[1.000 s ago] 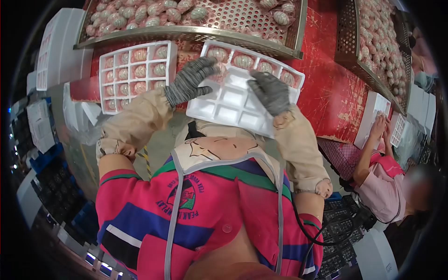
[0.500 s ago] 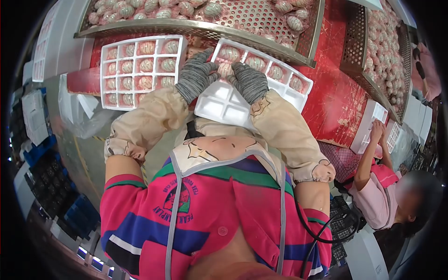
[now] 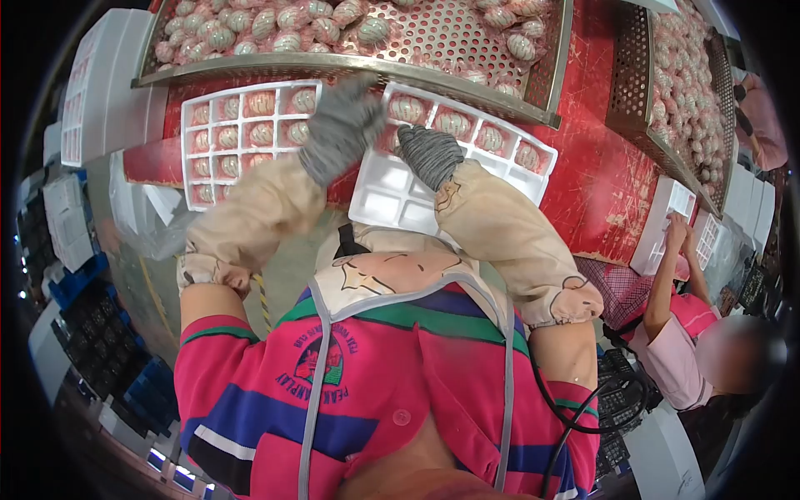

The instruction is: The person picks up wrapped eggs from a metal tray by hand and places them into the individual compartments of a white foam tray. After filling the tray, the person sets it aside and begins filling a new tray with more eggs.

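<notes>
Foam tray (image 3: 392, 196) holds seemingly four pieces (image 3: 452, 123)

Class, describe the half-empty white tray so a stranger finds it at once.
Below the rim of the metal bin lie two white trays. Take the tray under the right hand: only its far row is filled, whereas the neighbour tray looks full.

The left hand (image 3: 342, 125) is blurred, grip unreadable; the right hand (image 3: 427, 154) hides its own fingers over the foam tray (image 3: 392, 196).
</notes>
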Motion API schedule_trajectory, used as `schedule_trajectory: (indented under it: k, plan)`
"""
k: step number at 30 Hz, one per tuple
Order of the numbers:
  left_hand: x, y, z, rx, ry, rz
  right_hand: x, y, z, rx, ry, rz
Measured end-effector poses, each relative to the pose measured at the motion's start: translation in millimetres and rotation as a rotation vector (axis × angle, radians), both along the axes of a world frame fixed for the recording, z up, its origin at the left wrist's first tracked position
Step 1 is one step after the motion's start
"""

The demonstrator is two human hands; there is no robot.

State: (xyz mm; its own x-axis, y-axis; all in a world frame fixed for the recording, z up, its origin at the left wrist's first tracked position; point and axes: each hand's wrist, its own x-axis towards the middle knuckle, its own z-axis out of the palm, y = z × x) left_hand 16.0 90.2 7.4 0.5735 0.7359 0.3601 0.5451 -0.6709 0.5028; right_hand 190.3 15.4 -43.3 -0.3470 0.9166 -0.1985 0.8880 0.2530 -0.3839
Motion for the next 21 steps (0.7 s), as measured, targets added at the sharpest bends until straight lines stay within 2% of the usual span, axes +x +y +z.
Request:
schedule_trajectory:
  k: [1,2,3,7,9,11,14,18,21]
  plan:
    - [7,24,6,0.001,-0.004,0.03,-1,-3,-2,0.011,-0.028,-0.005]
    - [13,48,12,0.002,-0.009,0.06,0,-4,-5,-0.013,0.058,-0.002]
    - [27,69,8,0.162,0.054,0.092,0,-6,-2,-0.008,0.055,-0.003]
    - [70,148,-14,-0.069,0.584,0.101,4,-18,-2,0.026,0.091,-0.072]
    - [82,160,-22,-0.128,0.691,0.103,13,-32,2,0.304,0.044,-0.019]
    - [89,165,-23,-0.149,0.709,0.106,16,-34,24,0.237,0.005,-0.017]
    - [98,170,-24,-0.17,0.689,0.117,12,-29,36,-0.31,-0.259,0.066]
    - [93,163,-2,-0.196,0.49,0.179,6,-23,39,-0.368,-0.228,0.036]
    - [78,134,43,-0.276,0.12,0.228,-3,-25,33,-0.369,-0.251,0.04]
